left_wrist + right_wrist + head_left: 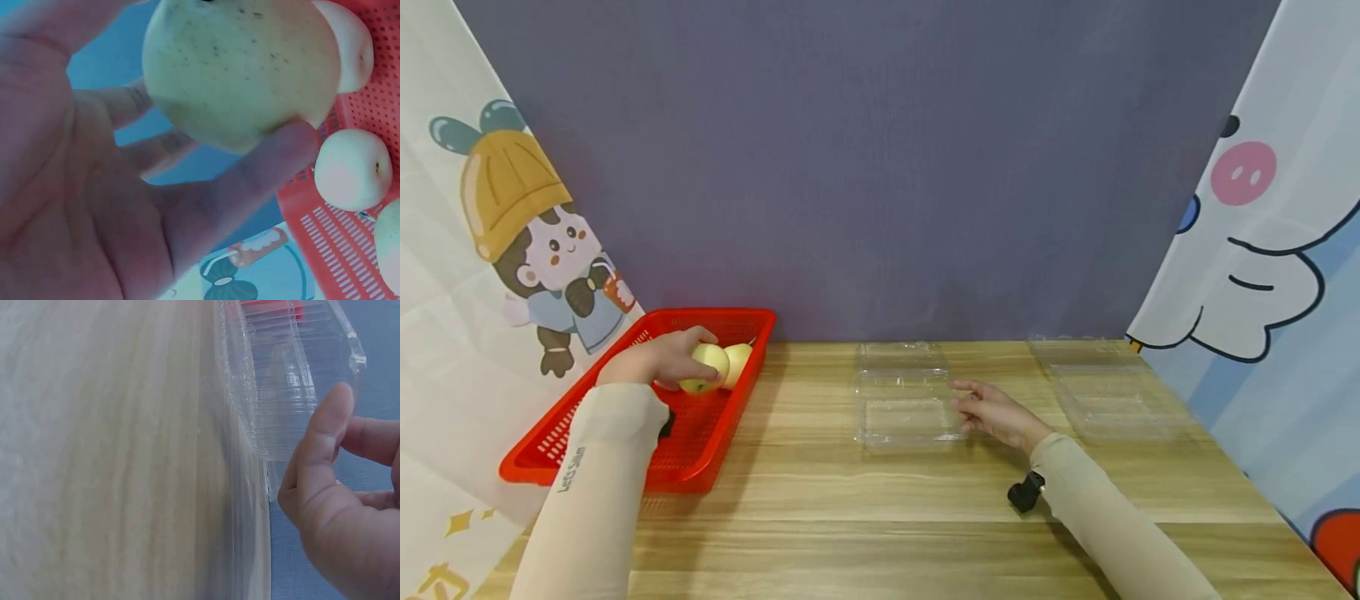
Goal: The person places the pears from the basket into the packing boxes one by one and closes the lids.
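My left hand [662, 357] is over the red basket [700, 475], holding a pale yellow pear [709, 367] between thumb and fingers. Dark specks dot this pear [240, 69] in the left wrist view, where the thumb curls along its lower side. Just past it, another pear [739, 363] lies in the basket. At the right edge of an open clear plastic clamshell box [904, 417] is my right hand [996, 412], its fingers loosely bent. The thumb overlaps the box's rim [356, 359] in the right wrist view; a firm grip is not visible.
A second open clear clamshell box [1116, 408] lies farther right on the wooden table [850, 533]. More pears [354, 170] show in the left wrist view. A grey-blue panel [880, 167] stands behind the table, with printed cloths [1300, 308] at both sides.
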Demonstrator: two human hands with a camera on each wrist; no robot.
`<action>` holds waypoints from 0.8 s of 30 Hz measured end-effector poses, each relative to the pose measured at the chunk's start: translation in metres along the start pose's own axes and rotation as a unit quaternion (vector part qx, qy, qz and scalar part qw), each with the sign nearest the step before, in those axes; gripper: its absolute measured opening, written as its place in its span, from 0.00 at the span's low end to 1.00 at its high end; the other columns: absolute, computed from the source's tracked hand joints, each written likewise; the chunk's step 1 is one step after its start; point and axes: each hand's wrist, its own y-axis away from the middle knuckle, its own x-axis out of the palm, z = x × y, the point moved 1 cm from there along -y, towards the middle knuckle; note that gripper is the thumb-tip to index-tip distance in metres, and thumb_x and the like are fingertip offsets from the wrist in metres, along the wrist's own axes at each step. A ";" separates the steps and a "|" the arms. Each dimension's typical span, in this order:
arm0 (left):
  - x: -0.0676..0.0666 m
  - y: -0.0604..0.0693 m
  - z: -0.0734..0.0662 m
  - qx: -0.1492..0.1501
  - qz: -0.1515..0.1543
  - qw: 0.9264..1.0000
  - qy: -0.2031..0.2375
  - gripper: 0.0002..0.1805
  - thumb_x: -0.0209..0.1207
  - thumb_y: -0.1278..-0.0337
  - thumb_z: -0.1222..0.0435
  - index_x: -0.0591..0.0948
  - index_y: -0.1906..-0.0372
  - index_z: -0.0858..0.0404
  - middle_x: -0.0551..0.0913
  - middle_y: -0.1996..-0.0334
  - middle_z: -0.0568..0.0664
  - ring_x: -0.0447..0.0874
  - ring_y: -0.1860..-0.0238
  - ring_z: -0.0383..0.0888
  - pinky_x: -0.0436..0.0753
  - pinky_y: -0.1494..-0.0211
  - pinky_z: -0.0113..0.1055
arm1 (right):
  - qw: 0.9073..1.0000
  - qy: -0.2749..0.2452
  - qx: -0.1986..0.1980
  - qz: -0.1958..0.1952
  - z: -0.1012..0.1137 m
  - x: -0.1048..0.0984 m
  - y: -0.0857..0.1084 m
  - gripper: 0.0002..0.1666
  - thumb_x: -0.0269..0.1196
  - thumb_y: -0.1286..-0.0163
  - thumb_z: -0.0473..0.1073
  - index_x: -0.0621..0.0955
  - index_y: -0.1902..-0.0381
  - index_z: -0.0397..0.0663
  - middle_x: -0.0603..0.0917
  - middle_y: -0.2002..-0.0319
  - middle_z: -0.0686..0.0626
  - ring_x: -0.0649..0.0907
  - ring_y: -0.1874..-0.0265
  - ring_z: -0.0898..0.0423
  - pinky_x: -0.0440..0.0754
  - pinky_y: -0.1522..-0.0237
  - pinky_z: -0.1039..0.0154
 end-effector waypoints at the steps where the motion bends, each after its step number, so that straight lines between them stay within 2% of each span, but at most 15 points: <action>1: 0.000 0.000 -0.001 0.008 -0.008 1.000 -0.002 0.40 0.69 0.44 0.53 0.66 0.34 0.70 0.73 0.51 0.63 0.74 0.54 0.57 0.84 0.61 0.42 | 1.000 0.000 0.000 0.000 0.000 0.000 0.000 0.35 0.50 0.20 0.35 0.51 0.23 0.33 0.69 0.65 0.46 0.72 0.69 0.56 0.79 0.68 0.65; 8: 0.000 -0.002 -0.012 0.062 -0.072 0.995 -0.010 0.37 0.70 0.45 0.55 0.70 0.35 0.67 0.76 0.49 0.61 0.73 0.52 0.57 0.81 0.57 0.47 | 1.000 -0.003 -0.004 0.000 0.000 -0.001 0.000 0.35 0.51 0.20 0.36 0.51 0.23 0.33 0.69 0.66 0.47 0.72 0.70 0.57 0.79 0.68 0.65; 11: 0.000 -0.003 -0.017 0.074 -0.089 0.993 -0.019 0.35 0.70 0.46 0.56 0.72 0.36 0.66 0.77 0.49 0.60 0.73 0.51 0.57 0.80 0.55 0.49 | 1.000 -0.001 -0.006 -0.002 -0.001 -0.002 0.000 0.35 0.51 0.20 0.36 0.52 0.23 0.33 0.69 0.67 0.47 0.72 0.70 0.57 0.79 0.68 0.65; 17: 0.002 -0.004 -0.028 0.099 -0.100 0.990 -0.027 0.32 0.70 0.47 0.59 0.74 0.38 0.66 0.76 0.49 0.60 0.73 0.51 0.56 0.79 0.54 0.49 | 1.000 -0.003 -0.006 -0.004 -0.001 -0.001 0.000 0.35 0.51 0.20 0.35 0.52 0.23 0.33 0.70 0.66 0.47 0.72 0.70 0.57 0.79 0.68 0.65; 24: 0.011 -0.004 -0.042 0.098 -0.095 0.990 -0.031 0.31 0.70 0.47 0.58 0.75 0.39 0.63 0.76 0.49 0.58 0.73 0.52 0.54 0.79 0.56 0.47 | 1.000 -0.003 -0.003 -0.005 -0.002 0.000 0.000 0.35 0.50 0.20 0.35 0.52 0.23 0.33 0.70 0.64 0.45 0.72 0.70 0.57 0.79 0.68 0.66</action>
